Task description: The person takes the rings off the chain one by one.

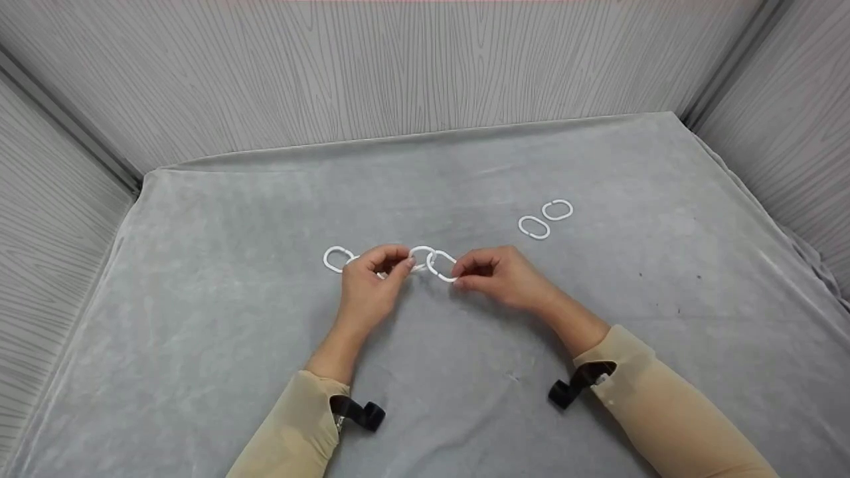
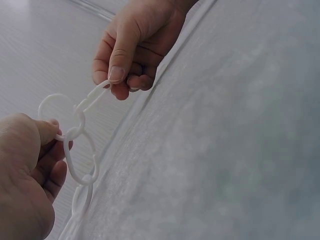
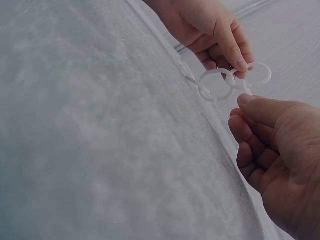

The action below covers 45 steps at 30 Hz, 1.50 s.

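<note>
My left hand (image 1: 372, 285) pinches a white oval plastic ring (image 1: 422, 247) between thumb and fingertips. The thumb and fingers of my right hand (image 1: 505, 275) grip the end of another such ring (image 1: 430, 265), hooked through the left one just above the cloth. In the left wrist view, a third ring (image 2: 68, 160) hangs below the left fingertips, with more rings linked under it. The tail of this chain runs behind the left hand to an end ring (image 1: 325, 257) lying on the cloth. The chain's middle is partly hidden by the left fingers.
Two loose white rings, a nearer one (image 1: 529, 217) and a farther one (image 1: 558, 201), lie side by side to the right, beyond the right hand. Grey cloth (image 1: 425, 372) covers the table, with slight creases. Wood-grain panels (image 1: 398, 73) enclose the back and sides.
</note>
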{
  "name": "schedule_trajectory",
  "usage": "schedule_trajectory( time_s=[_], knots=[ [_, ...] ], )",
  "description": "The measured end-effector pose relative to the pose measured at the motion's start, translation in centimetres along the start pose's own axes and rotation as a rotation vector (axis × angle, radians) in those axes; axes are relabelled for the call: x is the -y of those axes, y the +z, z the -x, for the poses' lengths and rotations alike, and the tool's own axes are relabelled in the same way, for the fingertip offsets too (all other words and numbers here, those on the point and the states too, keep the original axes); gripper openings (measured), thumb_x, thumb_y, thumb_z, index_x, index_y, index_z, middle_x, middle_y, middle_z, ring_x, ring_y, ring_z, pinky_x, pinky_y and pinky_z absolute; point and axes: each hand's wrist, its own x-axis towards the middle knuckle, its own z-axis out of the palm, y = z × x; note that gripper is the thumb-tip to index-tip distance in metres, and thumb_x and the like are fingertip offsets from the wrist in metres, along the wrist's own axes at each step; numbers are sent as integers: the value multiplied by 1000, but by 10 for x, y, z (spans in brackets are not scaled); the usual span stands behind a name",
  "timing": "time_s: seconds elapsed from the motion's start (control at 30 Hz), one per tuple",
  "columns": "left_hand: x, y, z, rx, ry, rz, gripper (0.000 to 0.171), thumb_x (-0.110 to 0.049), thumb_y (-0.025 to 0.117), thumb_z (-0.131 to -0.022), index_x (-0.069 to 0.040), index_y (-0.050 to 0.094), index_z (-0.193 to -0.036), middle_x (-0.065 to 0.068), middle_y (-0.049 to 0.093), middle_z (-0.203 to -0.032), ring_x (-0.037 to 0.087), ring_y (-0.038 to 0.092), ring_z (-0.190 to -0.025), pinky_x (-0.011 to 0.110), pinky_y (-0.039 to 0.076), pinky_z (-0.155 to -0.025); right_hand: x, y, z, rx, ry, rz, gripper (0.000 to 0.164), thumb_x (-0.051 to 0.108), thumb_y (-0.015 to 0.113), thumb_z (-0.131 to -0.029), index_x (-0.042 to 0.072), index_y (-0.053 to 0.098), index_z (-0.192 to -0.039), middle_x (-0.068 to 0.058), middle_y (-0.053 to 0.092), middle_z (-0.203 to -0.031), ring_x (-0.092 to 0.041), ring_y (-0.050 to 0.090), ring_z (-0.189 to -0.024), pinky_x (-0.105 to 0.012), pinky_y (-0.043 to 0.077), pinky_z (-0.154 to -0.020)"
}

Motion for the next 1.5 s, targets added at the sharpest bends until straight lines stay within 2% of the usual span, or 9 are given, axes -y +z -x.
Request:
schedule_trajectory(
  time_s=[0.27, 0.63, 1.13, 1.5],
  knots=[
    [-1, -1, 0, 29, -19, -4, 8, -6, 84, -91, -3, 81, -98, 3, 76, -86, 17, 65, -75, 23, 50, -71, 1, 0, 0, -11, 12, 8, 7, 6, 84, -91, 5, 81, -98, -5, 76, -90, -11, 64, -82, -21, 51, -76],
    [0, 0, 0, 80, -20, 12, 6, -5, 84, -91, -3, 81, -97, 3, 76, -85, 16, 66, -74, 23, 49, -71, -1, 1, 0, -15, 6, -54, 8, 3, 82, -92, 0, 78, -98, -7, 74, -89, -10, 64, -81, -21, 51, -75],
    [1, 0, 0, 98, 6, 21, 7, -5, 83, -91, -2, 81, -96, 3, 76, -85, 15, 64, -73, 22, 49, -70, -1, 1, 1, -26, 3, -33, 9, 3, 83, -91, 0, 78, -98, -8, 75, -90, -10, 64, -81, -21, 51, -75],
    [0, 0, 0, 108, -7, 14, 5, -5, 83, -91, -3, 81, -95, 2, 76, -85, 15, 65, -74, 23, 49, -70, -1, 1, 1, -47, 29, -28, 9, 6, 83, -91, 3, 79, -99, -7, 76, -90, -11, 66, -81, -21, 53, -73]
  ],
)
